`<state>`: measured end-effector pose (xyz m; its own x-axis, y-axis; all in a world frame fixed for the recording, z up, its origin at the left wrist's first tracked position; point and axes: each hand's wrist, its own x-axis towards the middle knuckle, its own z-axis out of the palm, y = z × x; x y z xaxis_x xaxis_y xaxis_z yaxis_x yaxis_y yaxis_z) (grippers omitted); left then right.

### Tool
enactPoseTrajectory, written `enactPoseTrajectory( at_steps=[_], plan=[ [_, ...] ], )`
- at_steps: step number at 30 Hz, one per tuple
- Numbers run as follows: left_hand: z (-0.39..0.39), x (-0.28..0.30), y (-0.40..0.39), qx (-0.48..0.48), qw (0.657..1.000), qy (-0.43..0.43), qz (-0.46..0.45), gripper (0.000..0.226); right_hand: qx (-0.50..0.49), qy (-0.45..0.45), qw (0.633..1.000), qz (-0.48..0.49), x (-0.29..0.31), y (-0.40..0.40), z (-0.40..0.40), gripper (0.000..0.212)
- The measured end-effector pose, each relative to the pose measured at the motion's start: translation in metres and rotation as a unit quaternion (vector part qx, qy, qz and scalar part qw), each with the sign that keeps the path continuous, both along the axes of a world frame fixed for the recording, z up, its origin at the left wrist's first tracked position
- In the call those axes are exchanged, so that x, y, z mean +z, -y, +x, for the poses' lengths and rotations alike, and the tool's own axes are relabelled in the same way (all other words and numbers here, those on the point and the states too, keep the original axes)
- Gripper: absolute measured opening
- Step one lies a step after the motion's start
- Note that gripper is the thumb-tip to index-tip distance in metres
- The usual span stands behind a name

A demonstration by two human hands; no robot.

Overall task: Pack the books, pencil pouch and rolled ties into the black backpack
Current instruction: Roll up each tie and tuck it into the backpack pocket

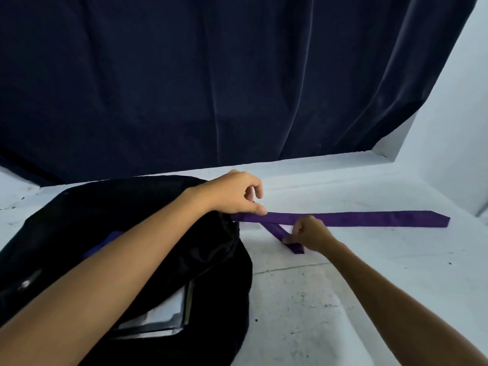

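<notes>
Dark curtain (pixel 211 75): one, navy cloth hanging in folds behind the surface, the largest thing in view.
White surface (pixel 343 286): one, scuffed and speckled, bearing everything else.
Black backpack (pixel 105 220): one, lying on the left of the surface with its opening toward the viewer; a patch of purple shows on it under the left forearm.
Books (pixel 163 313): at least one pale cover and dark edge inside the opening; the exact count cannot be told.
Purple tie (pixel 369 219): one, unrolled, its long strip flat to the right, its narrow end crossing underneath.
Hands: two.
Left hand (pixel 237 192): fingers curled, thumb pressing the tie beside the backpack.
Right hand (pixel 311 233): pinching the narrow end.
</notes>
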<state>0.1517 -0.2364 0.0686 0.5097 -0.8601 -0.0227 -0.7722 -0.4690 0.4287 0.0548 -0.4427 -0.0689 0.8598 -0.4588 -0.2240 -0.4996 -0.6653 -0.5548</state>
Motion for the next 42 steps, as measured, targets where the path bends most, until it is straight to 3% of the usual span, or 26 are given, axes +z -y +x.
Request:
enactPoseTrajectory(
  at_steps=[2, 5, 10, 12, 15, 20, 21, 23, 24, 26, 28, 31, 33, 37, 39, 42],
  plan=[
    [0.000, -0.008, 0.023, 0.020, 0.999, -0.006, 0.039, 0.032, 0.036, -0.073, 0.994, -0.075, -0.011, 0.009, 0.011, 0.054],
    [-0.003, -0.021, 0.044, 0.054, 0.997, -0.026, 0.052, 0.032, 0.083, -0.101, 0.984, -0.121, -0.015, 0.015, 0.025, 0.069],
    [-0.012, -0.041, 0.057, 0.109, 0.990, -0.057, 0.062, 0.033, 0.161, -0.123, 0.973, -0.107, -0.014, 0.023, 0.038, 0.060],
    [-0.014, -0.047, 0.056, 0.126, 0.988, -0.058, 0.062, 0.034, 0.191, -0.121, 0.973, -0.044, -0.014, 0.030, 0.040, 0.050],
    [-0.014, -0.057, 0.054, 0.142, 0.987, -0.049, 0.054, 0.039, 0.205, -0.088, 0.967, 0.127, -0.002, 0.043, 0.029, 0.039],
    [-0.029, -0.076, 0.075, 0.061, 0.998, -0.010, 0.020, 0.071, 0.218, -0.007, 0.889, 0.403, 0.030, 0.066, -0.010, 0.034],
    [-0.034, -0.080, 0.083, 0.047, 0.999, -0.013, -0.002, 0.067, 0.214, 0.008, 0.862, 0.459, 0.039, 0.071, -0.019, 0.033],
    [-0.046, -0.086, 0.100, 0.055, 0.993, -0.064, -0.079, 0.035, 0.196, 0.050, 0.813, 0.547, 0.060, 0.079, -0.040, 0.028],
    [-0.052, -0.085, 0.109, 0.060, 0.986, -0.099, -0.121, 0.020, 0.178, 0.077, 0.794, 0.576, 0.071, 0.083, -0.052, 0.025],
    [-0.064, -0.081, 0.124, 0.063, 0.969, -0.142, -0.194, 0.017, 0.146, 0.117, 0.778, 0.599, 0.095, 0.089, -0.078, 0.020],
    [-0.069, -0.067, 0.137, 0.058, 0.953, -0.165, -0.246, 0.013, 0.113, 0.115, 0.785, 0.598, 0.115, 0.094, -0.102, 0.011],
    [-0.076, -0.035, 0.154, 0.034, 0.937, -0.191, -0.290, 0.024, 0.071, 0.087, 0.803, 0.585, 0.135, 0.100, -0.137, 0.024],
    [-0.082, -0.016, 0.165, 0.008, 0.932, -0.197, -0.304, 0.025, 0.098, 0.093, 0.802, 0.583, 0.145, 0.100, -0.153, 0.029],
    [-0.113, 0.007, 0.181, -0.040, 0.907, -0.253, -0.333, 0.005, 0.109, 0.244, 0.735, 0.623, 0.179, 0.089, -0.174, 0.013],
    [-0.131, 0.011, 0.186, -0.047, 0.889, -0.292, -0.348, 0.015, 0.063, 0.340, 0.710, 0.613, 0.197, 0.086, -0.175, 0.013],
    [-0.158, 0.014, 0.189, -0.040, 0.868, -0.345, -0.356, 0.013, 0.004, 0.449, 0.698, 0.558, 0.217, 0.094, -0.171, 0.015]
  ],
)
